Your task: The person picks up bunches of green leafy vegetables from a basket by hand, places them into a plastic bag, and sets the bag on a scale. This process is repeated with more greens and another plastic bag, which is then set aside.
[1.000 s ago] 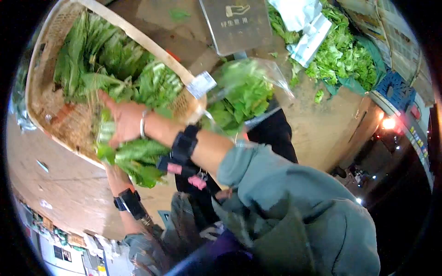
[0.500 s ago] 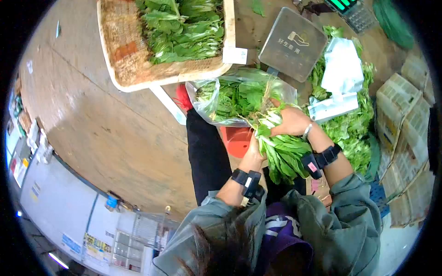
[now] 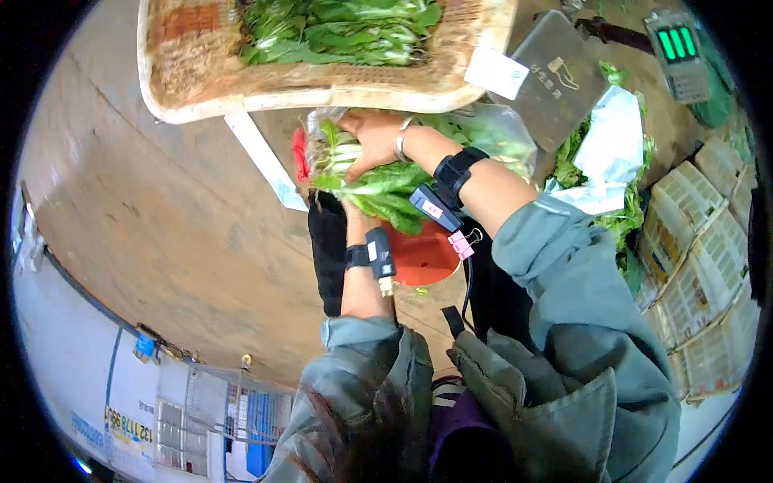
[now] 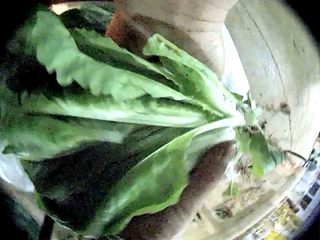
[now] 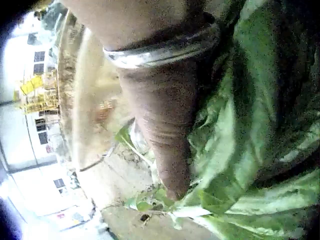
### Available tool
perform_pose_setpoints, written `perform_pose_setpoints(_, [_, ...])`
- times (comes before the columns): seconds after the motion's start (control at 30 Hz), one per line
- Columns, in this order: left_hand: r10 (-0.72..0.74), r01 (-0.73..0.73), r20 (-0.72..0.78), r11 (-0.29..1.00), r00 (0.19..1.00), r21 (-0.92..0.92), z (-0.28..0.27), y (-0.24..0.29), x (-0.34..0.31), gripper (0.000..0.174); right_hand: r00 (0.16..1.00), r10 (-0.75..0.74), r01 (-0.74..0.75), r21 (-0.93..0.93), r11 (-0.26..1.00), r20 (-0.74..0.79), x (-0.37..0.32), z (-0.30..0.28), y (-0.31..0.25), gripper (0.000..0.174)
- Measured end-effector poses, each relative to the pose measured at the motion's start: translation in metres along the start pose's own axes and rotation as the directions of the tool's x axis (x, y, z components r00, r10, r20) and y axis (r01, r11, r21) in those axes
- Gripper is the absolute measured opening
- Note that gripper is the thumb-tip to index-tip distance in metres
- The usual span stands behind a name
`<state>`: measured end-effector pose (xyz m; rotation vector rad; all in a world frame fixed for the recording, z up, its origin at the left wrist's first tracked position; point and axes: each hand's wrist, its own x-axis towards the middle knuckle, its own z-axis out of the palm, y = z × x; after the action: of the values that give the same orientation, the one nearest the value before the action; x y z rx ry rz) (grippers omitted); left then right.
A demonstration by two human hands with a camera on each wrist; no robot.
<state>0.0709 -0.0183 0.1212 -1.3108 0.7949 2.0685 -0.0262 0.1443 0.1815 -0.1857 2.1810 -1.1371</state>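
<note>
In the head view, my right hand (image 3: 372, 143), with a silver bracelet at its wrist, grips a bunch of leafy greens (image 3: 378, 197) from above, near the pale stems. From below, my left hand (image 3: 353, 212) holds the same bunch, mostly hidden under the leaves. Stem ends with roots point left and the leaf tips hang right. In the right wrist view the thumb (image 5: 167, 145) lies along the bunch, close to the root end. Behind the right forearm is a clear plastic bag (image 3: 509, 137) with more greens inside.
A dirty white plastic basket (image 3: 338, 98) with rows of greens stands beyond the hands. A scale plate (image 3: 555, 76) and its lit display (image 3: 676, 48) sit at the right, near white bags (image 3: 608, 141) on curly lettuce. Below the bunch is a red stool or tub (image 3: 423, 258). Crates (image 3: 700, 266) are stacked right.
Both hands were at the basket with greens, then brought a bunch over the bag. Now they have moved left with the bunch, its roots turned leftward. The head view has shifted too.
</note>
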Motion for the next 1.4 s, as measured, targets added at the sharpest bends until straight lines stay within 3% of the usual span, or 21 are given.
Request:
perform_pose_setpoints(0.07, [0.153, -0.138, -0.171, 0.986, 0.973, 0.097, 0.001, -0.006, 0.001, 0.045, 0.927, 0.349, -0.344, -0.06, 0.937, 0.134, 0.0, 0.008, 0.002, 0.095])
perform_pose_setpoints(0.23, [0.422, -0.337, -0.111, 0.833, 0.9, 0.439, 0.005, -0.001, -0.017, 0.037, 0.939, 0.336, -0.335, -0.024, 0.942, 0.08, -0.017, 0.016, -0.003, 0.084])
perform_pose_setpoints(0.37, [0.233, -0.217, -0.178, 0.97, 0.956, 0.105, 0.016, -0.013, -0.017, 0.035, 0.911, 0.349, -0.336, -0.093, 0.937, 0.219, -0.018, -0.002, -0.013, 0.087])
perform_pose_setpoints(0.47, [0.137, -0.154, -0.188, 0.985, 0.973, -0.077, 0.027, -0.021, -0.02, 0.034, 0.876, 0.45, -0.407, -0.235, 0.883, 0.173, -0.028, -0.012, -0.03, 0.085])
perform_pose_setpoints(0.57, [0.131, -0.162, -0.207, 0.977, 0.97, -0.141, 0.03, -0.022, -0.015, 0.033, 0.892, 0.449, -0.439, -0.159, 0.884, 0.038, -0.033, 0.019, 0.001, 0.089])
perform_pose_setpoints(0.63, [0.254, -0.241, -0.313, 0.967, 0.915, 0.079, 0.023, -0.019, -0.004, 0.037, 0.954, 0.292, -0.3, -0.169, 0.939, -0.066, -0.024, 0.045, 0.031, 0.091])
perform_pose_setpoints(0.67, [0.214, -0.219, -0.282, 0.976, 0.935, 0.016, 0.018, -0.016, -0.01, 0.034, 0.955, 0.29, -0.297, -0.162, 0.941, -0.061, -0.024, 0.042, 0.023, 0.091])
perform_pose_setpoints(0.73, [0.384, -0.31, -0.276, 0.91, 0.881, 0.277, 0.011, -0.014, -0.011, 0.023, 0.938, 0.265, -0.316, -0.241, 0.918, -0.222, -0.019, 0.033, 0.006, 0.093])
perform_pose_setpoints(0.77, [0.386, -0.311, -0.273, 0.908, 0.882, 0.28, 0.007, -0.012, -0.007, 0.023, 0.929, 0.336, -0.367, -0.268, 0.891, -0.154, -0.02, 0.028, -0.006, 0.096])
perform_pose_setpoints(0.83, [0.604, -0.523, -0.229, 0.786, 0.763, 0.329, -0.005, -0.01, -0.003, 0.018, 0.916, 0.396, -0.395, -0.284, 0.873, -0.056, -0.041, 0.013, -0.039, 0.097])
perform_pose_setpoints(0.87, [0.593, -0.383, -0.372, 0.775, 0.714, 0.502, 0.03, -0.001, -0.026, 0.017, 0.89, 0.454, -0.422, -0.307, 0.853, 0.04, -0.051, 0.01, -0.051, 0.098])
perform_pose_setpoints(0.93, [0.731, -0.482, -0.221, 0.614, 0.645, 0.625, 0.028, 0.014, -0.032, 0.018, 0.902, 0.429, -0.392, -0.312, 0.866, 0.057, -0.061, 0.026, -0.048, 0.1])
perform_pose_setpoints(0.97, [0.671, -0.518, -0.309, 0.728, 0.674, 0.448, 0.033, 0.022, -0.036, 0.022, 0.924, 0.381, -0.35, -0.345, 0.871, 0.025, -0.062, 0.037, -0.04, 0.098])
perform_pose_setpoints(1.07, [0.613, -0.39, -0.179, 0.673, 0.77, 0.628, 0.011, 0.046, -0.057, 0.025, 0.952, 0.305, -0.299, -0.321, 0.899, -0.03, -0.059, 0.054, -0.016, 0.097])
perform_pose_setpoints(1.1, [0.599, -0.277, -0.28, 0.669, 0.75, 0.69, 0.008, 0.046, -0.071, 0.029, 0.952, 0.305, -0.298, -0.341, 0.891, -0.037, -0.058, 0.053, -0.011, 0.095])
perform_pose_setpoints(1.2, [0.54, -0.136, -0.113, 0.399, 0.834, 0.907, 0.036, 0.035, -0.122, 0.037, 0.949, 0.302, -0.311, -0.394, 0.865, -0.084, -0.057, 0.062, -0.014, 0.091])
perform_pose_setpoints(1.23, [0.516, -0.21, -0.019, 0.382, 0.856, 0.9, 0.054, 0.029, -0.132, 0.04, 0.937, 0.307, -0.351, -0.445, 0.824, -0.17, -0.055, 0.071, -0.019, 0.087])
perform_pose_setpoints(1.27, [0.606, -0.276, 0.021, 0.331, 0.795, 0.902, 0.066, 0.025, -0.13, 0.034, 0.919, 0.3, -0.391, -0.495, 0.776, -0.256, -0.055, 0.078, -0.023, 0.084])
perform_pose_setpoints(1.33, [0.517, -0.233, 0.096, 0.208, 0.851, 0.95, 0.075, 0.045, -0.115, 0.027, 0.931, 0.296, -0.356, -0.356, 0.864, -0.213, -0.067, 0.076, -0.044, 0.068])
perform_pose_setpoints(1.37, [0.437, -0.118, 0.056, 0.117, 0.898, 0.986, 0.095, 0.055, -0.11, 0.02, 0.941, 0.261, -0.321, -0.324, 0.89, -0.216, -0.073, 0.082, -0.048, 0.067])
perform_pose_setpoints(1.4, [0.384, -0.047, 0.091, -0.122, 0.919, 0.991, 0.114, 0.064, -0.111, 0.021, 0.948, 0.228, -0.287, -0.293, 0.912, -0.221, -0.076, 0.085, -0.049, 0.065])
